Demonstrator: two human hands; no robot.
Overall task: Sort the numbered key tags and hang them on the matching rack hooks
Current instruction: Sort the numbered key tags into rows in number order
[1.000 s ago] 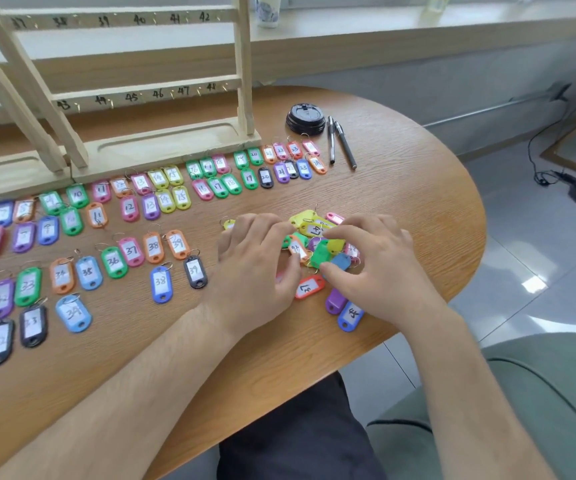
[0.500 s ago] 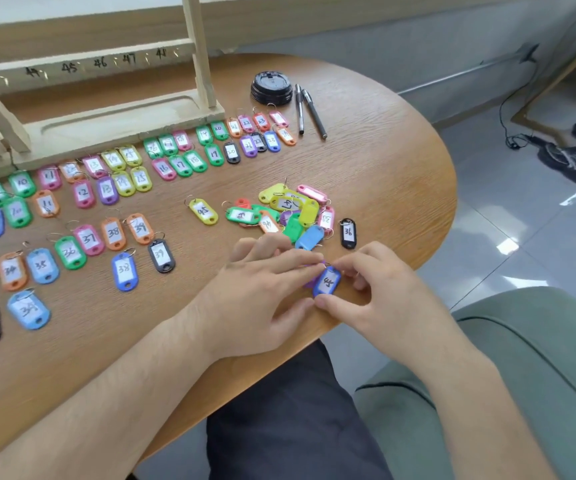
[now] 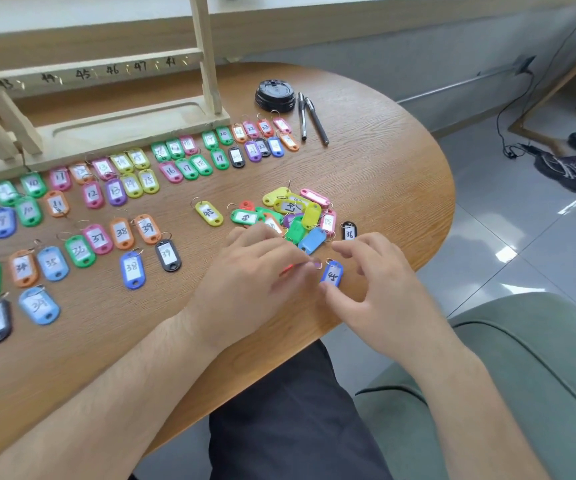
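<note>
Both hands lie near the table's front edge. My left hand [image 3: 262,278] rests flat, its fingertips over a purple tag [image 3: 316,263] and a red tag [image 3: 287,269] that are mostly hidden. A blue tag marked 45 [image 3: 331,275] lies between the hands. My right hand [image 3: 376,282] has its fingers spread above that tag, with the thumb at its near end. Behind them sits a loose pile of mixed tags [image 3: 293,213], with a yellow 45 tag [image 3: 209,213] and a black 36 tag [image 3: 349,232] beside it. The wooden rack [image 3: 106,67] shows hooks 43 to 48.
Sorted rows of numbered tags [image 3: 120,233] cover the table's left and back. A black lid [image 3: 275,95] and two pens [image 3: 309,116] lie at the back right. The round table edge [image 3: 446,216] is close on the right, and a green chair [image 3: 522,375] is below.
Both hands came back from the pile toward the front edge with the blue tag. The right hand's fingers, pinching it half a second ago, have spread off it.
</note>
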